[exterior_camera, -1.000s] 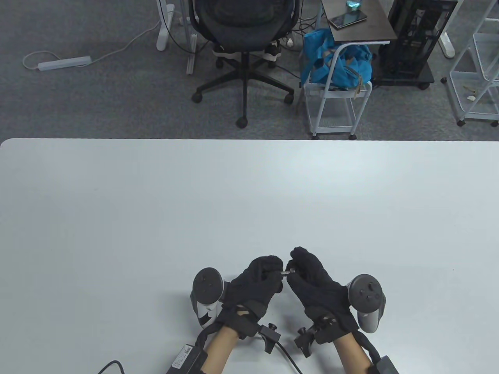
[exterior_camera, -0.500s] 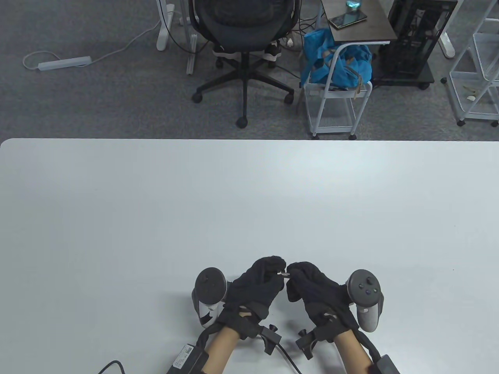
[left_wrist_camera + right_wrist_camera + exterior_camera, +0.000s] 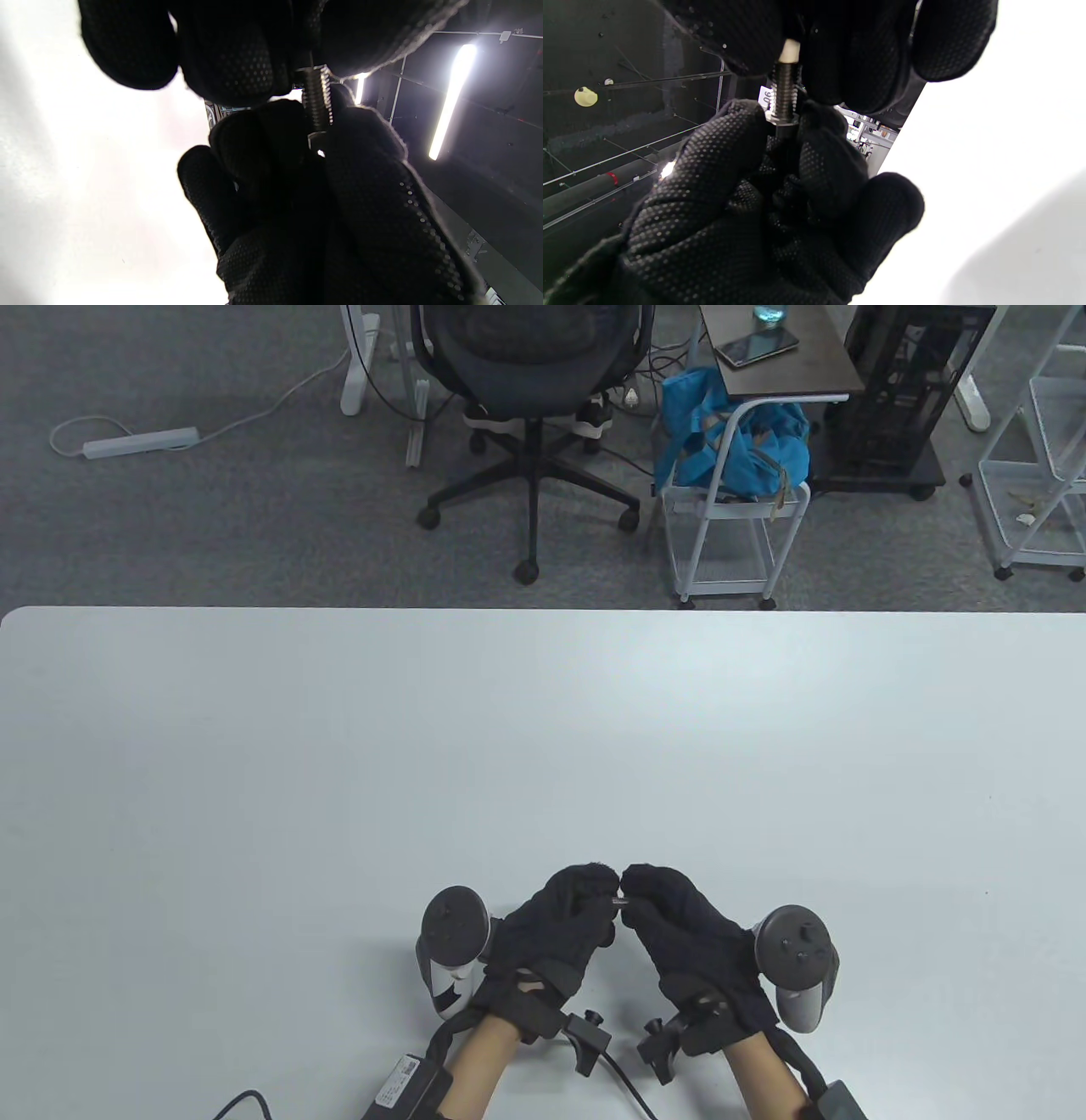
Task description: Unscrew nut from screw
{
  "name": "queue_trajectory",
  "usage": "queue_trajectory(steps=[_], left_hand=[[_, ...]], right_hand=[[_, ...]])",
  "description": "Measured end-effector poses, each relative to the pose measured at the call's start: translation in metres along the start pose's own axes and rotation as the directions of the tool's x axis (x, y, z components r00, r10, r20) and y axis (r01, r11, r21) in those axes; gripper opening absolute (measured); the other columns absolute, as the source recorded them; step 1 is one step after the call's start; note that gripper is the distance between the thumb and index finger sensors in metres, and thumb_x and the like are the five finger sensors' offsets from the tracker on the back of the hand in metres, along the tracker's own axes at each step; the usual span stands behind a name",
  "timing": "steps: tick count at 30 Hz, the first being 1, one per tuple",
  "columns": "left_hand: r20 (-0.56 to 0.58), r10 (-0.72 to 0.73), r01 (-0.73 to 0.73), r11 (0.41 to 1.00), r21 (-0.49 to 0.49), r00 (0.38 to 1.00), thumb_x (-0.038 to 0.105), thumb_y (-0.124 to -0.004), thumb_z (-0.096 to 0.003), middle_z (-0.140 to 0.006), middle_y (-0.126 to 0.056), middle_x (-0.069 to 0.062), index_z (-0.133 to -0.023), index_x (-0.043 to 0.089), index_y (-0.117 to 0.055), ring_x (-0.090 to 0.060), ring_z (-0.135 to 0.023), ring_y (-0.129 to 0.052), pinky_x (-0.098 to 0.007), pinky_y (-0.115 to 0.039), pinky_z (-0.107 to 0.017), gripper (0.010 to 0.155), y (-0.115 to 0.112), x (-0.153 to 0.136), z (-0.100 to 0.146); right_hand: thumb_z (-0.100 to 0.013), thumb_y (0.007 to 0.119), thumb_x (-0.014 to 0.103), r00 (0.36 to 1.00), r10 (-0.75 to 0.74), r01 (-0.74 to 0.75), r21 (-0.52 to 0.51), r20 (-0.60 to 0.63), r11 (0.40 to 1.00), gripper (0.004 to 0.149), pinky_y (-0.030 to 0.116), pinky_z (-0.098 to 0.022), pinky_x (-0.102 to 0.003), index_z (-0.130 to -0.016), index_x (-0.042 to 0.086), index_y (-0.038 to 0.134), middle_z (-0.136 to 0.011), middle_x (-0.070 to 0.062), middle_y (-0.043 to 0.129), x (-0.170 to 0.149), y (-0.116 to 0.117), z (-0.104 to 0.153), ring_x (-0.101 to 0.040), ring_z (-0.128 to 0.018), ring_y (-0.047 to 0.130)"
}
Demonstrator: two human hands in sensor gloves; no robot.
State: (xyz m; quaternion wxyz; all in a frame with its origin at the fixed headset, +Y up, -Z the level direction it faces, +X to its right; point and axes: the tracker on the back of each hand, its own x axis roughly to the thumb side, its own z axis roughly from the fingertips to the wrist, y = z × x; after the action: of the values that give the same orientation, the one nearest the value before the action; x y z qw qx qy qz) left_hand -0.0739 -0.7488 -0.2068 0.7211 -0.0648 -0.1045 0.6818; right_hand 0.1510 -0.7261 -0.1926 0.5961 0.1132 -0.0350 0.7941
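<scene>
Grey carpet, an office chair (image 3: 530,356) and a blue bag (image 3: 734,441) on a white cart lie beyond the pale surface (image 3: 543,729), and both gloved hands sit close together near its near edge. At the left hand (image 3: 556,929), the fingertips pinch one end of the screw (image 3: 619,902); in the left wrist view that hand's fingers (image 3: 237,55) hang from the top and close on the upper end of the threaded shaft (image 3: 316,99). At the right hand (image 3: 683,929), the thumb and forefinger close around the other end of the screw. In the right wrist view the left hand's dotted thumb and forefinger (image 3: 721,144) grip a ring-like metal piece, seemingly the nut (image 3: 782,118), threaded on the shaft (image 3: 784,91), while the right hand's own fingers cover the end above.

From the table view the screw's long axis runs roughly left to right between the two hands, held off the surface, with only a short silver stretch showing in the gap. Which end carries the head cannot be told. A tracker (image 3: 454,937) rides outside the left hand and another (image 3: 797,959) outside the right.
</scene>
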Motion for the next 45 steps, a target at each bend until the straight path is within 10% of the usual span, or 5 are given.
queue_trajectory(steps=[11, 20, 45], left_hand=[[0.025, 0.023, -0.023, 1.0, 0.015, 0.999, 0.035, -0.085, -0.0496, -0.086, -0.088, -0.015, -0.095, 0.022, -0.078, -0.026, -0.056, -0.098, -0.057, -0.081, -0.053, 0.048, 0.001, 0.001, 0.001], [0.066, -0.044, 0.045, 0.999, -0.006, 0.997, 0.031, -0.088, -0.0484, -0.089, -0.087, -0.016, -0.095, 0.024, -0.08, -0.028, -0.06, -0.097, -0.058, -0.08, -0.055, 0.047, -0.002, 0.005, 0.0], [0.004, 0.017, -0.017, 0.999, 0.033, 1.0, 0.042, -0.083, -0.0492, -0.076, -0.096, -0.014, -0.092, 0.017, -0.083, -0.022, -0.046, -0.102, -0.054, -0.087, -0.046, 0.05, 0.002, 0.003, 0.001]], right_hand=[[-0.056, 0.067, 0.052, 0.992, -0.063, 0.069, 0.056, -0.112, 0.996, 0.071, 0.069, -0.057, -0.066, -0.111, 0.007, 0.055, -0.094, -0.022, 0.077, -0.012, 0.001, 0.0, -0.045, -0.073, 0.084], [-0.057, 0.065, 0.051, 0.955, -0.127, 0.139, 0.027, -0.27, 0.99, 0.06, 0.084, -0.037, -0.058, -0.082, -0.001, 0.084, -0.047, -0.008, 0.101, -0.022, -0.001, 0.001, -0.031, -0.029, 0.101], [-0.054, 0.079, 0.031, 0.998, -0.063, 0.063, 0.002, -0.017, 0.998, 0.045, 0.073, -0.059, -0.062, -0.097, 0.02, 0.073, -0.088, -0.011, 0.082, 0.001, -0.002, 0.0, -0.038, -0.072, 0.089]])
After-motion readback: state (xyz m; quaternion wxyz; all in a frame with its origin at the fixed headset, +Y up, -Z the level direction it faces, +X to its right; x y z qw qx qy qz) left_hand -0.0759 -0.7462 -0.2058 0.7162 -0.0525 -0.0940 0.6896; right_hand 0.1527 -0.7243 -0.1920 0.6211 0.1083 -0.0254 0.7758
